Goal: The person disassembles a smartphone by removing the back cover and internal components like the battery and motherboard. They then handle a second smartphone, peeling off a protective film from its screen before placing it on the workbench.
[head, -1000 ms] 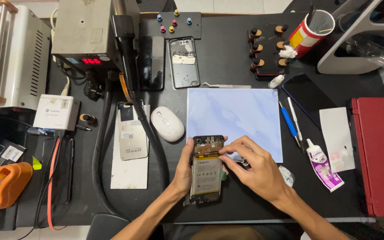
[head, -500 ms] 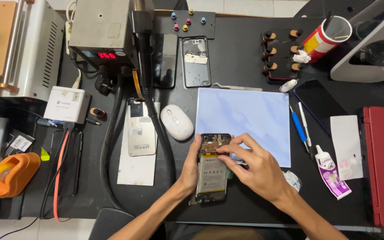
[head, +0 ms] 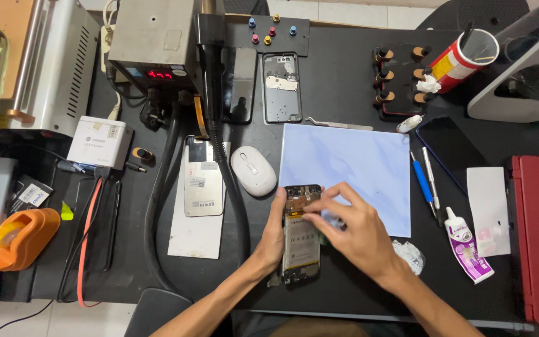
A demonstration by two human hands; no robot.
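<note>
We hold an opened phone [head: 301, 234], back cover removed, on the black table [head: 344, 68], at the lower left corner of the pale blue mat [head: 344, 165]. Our left hand [head: 274, 234] grips the phone's left edge, fingers wrapped under it. Our right hand [head: 350, 234] lies over the phone's right side, thumb and forefinger pinched together at the upper part of the exposed board; whether a small part sits between them, we cannot tell.

Compared with half a second ago, the phone and both hands occupy the same place relative to the mat; only the head camera has shifted slightly. We judge that fine work on the upper board continues with no step completed.

Left of the mat lies a white mouse [head: 253, 170]; above the mat lies a pair of tweezers [head: 338, 124]; right of it are a blue tool [head: 423, 183] and a glue tube [head: 466, 243].
</note>
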